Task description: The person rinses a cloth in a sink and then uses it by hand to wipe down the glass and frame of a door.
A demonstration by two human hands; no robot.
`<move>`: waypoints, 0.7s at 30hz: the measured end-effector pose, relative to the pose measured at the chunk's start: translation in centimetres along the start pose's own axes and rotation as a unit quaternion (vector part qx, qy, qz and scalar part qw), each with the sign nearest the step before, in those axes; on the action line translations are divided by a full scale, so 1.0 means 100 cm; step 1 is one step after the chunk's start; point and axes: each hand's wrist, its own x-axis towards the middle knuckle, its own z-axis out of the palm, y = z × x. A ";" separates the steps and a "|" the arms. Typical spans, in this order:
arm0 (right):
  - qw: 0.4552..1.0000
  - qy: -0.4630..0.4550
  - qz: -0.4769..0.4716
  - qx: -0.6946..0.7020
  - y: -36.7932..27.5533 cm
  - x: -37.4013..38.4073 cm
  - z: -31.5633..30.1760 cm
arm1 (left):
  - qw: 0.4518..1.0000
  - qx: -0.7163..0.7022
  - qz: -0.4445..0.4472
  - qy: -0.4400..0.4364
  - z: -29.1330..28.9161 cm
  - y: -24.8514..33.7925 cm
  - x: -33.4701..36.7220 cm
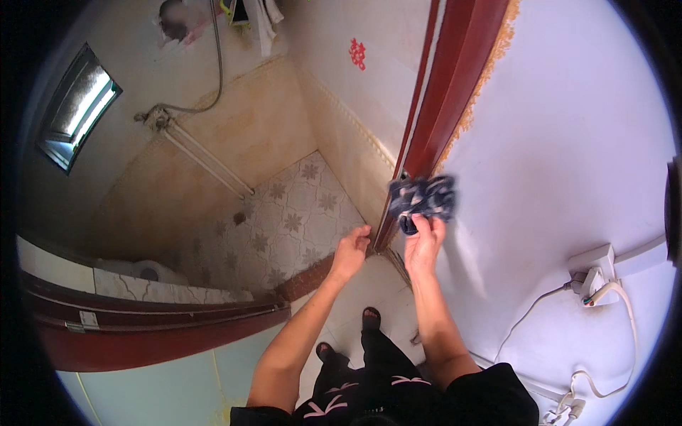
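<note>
My right hand (424, 245) is raised in front of the dark red door frame (442, 106), gripping a crumpled navy cloth (426, 197) with a pale pattern. Thumb and fingers close on the lower edge of the cloth, which hangs against the frame and the white wall and looks slightly blurred. To its left, my left hand (351, 254) hovers near the foot of the frame. Its fingers are loosely bent and apart, with nothing visible in them.
A tiled washroom floor (291, 220) lies beyond a raised brown threshold (312, 278). White pipes (206, 156) run down the far wall. A dark red door (163, 337) stands at left. On the right wall, a socket (595, 266) has plugs and loose cables.
</note>
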 end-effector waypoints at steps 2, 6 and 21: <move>0.941 -0.043 -0.187 -0.280 -0.021 0.004 0.009 | 1.000 -0.017 -0.009 0.002 -0.004 -0.008 0.001; 0.622 -0.137 -0.459 -0.619 -0.047 0.036 0.043 | 0.998 -0.029 -0.037 0.038 -0.004 -0.028 -0.001; 0.480 -0.267 -0.383 -0.743 0.023 0.060 -0.052 | 0.972 -0.189 -0.074 0.121 -0.024 -0.097 -0.050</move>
